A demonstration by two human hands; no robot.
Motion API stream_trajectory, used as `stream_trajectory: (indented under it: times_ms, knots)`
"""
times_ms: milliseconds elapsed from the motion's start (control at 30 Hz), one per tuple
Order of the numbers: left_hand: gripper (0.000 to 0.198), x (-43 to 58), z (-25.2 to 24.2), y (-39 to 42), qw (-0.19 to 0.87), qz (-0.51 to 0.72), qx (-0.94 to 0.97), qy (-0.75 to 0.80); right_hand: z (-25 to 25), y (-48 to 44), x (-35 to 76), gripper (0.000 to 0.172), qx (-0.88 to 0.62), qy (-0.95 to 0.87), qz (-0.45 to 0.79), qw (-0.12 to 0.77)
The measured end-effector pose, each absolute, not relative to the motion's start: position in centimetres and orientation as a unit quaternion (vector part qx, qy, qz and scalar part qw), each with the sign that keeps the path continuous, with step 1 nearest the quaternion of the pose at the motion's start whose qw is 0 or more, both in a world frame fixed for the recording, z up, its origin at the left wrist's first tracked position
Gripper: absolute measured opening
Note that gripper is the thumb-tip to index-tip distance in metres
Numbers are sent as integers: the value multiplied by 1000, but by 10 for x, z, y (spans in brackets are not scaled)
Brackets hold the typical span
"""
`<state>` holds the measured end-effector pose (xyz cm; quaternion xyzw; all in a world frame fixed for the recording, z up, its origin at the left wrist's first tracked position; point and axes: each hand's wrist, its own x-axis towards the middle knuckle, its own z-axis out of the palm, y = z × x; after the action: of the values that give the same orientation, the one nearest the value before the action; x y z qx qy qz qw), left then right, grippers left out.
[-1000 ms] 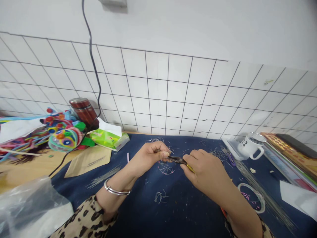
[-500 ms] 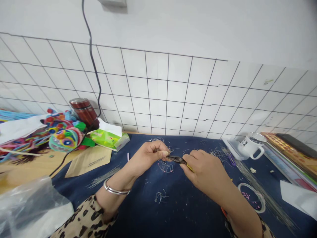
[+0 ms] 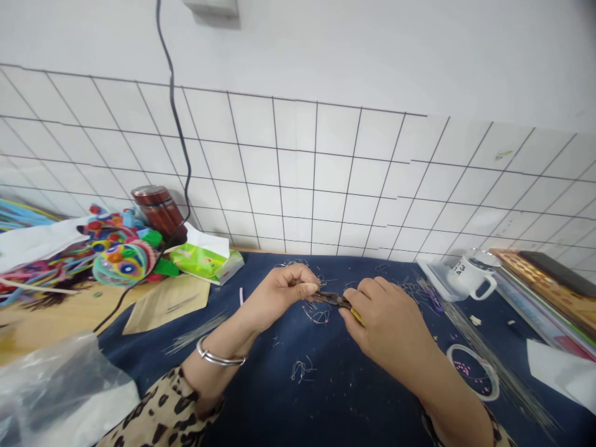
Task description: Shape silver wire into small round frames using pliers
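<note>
My right hand point(image 3: 382, 326) is wrapped round the pliers point(image 3: 333, 298), whose yellow handle shows below my fingers. The dark jaws point left and reach the fingertips of my left hand point(image 3: 289, 288). My left thumb and forefinger pinch a thin wire piece at the jaw tips. From there a looped wire frame point(image 3: 318, 321) with small pink beads hangs over the dark blue cloth point(image 3: 261, 397). The exact spot where jaws and wire meet is too small to make out. A small bundle of bent wires point(image 3: 302, 370) lies nearer to me.
Straight wires point(image 3: 493, 360) and a round lid with pink beads point(image 3: 494, 388) lie right. Behind them stand a white mug point(image 3: 470, 276) and stacked books point(image 3: 549, 292). Left are a tissue pack point(image 3: 205, 261), a red thermos point(image 3: 158, 211), colourful crafts point(image 3: 123, 264) and a plastic bag point(image 3: 60, 391).
The beaded wire frame has swung slightly to the right below my fingers. Both hands keep nearly the same place and grip, with the plier jaws still at my left fingertips.
</note>
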<state>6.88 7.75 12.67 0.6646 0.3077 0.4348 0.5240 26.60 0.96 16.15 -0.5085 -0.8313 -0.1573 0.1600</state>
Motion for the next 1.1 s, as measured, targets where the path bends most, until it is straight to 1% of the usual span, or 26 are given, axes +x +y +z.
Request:
stream_trajectory:
  times_ms: [333,500,633,967,1100]
  knots:
    - [8,68,128,77,503,428,688,302,159,10,267,15,-510,-831,-160,151]
    - [10,66,128,78,490,422,704,293,159,10,267,14,-508,-833,-152,155]
    - [13,65,127,81,496,425,708,269,161,10,268,14,-505,-835,-148,161]
    - [11,62,121,87,495,420,728,222,163,8,267,16,-492,-845,-133,161]
    - [9,62,119,89,514,424,717,205,164,7,268,16,-496,-846,-124,154]
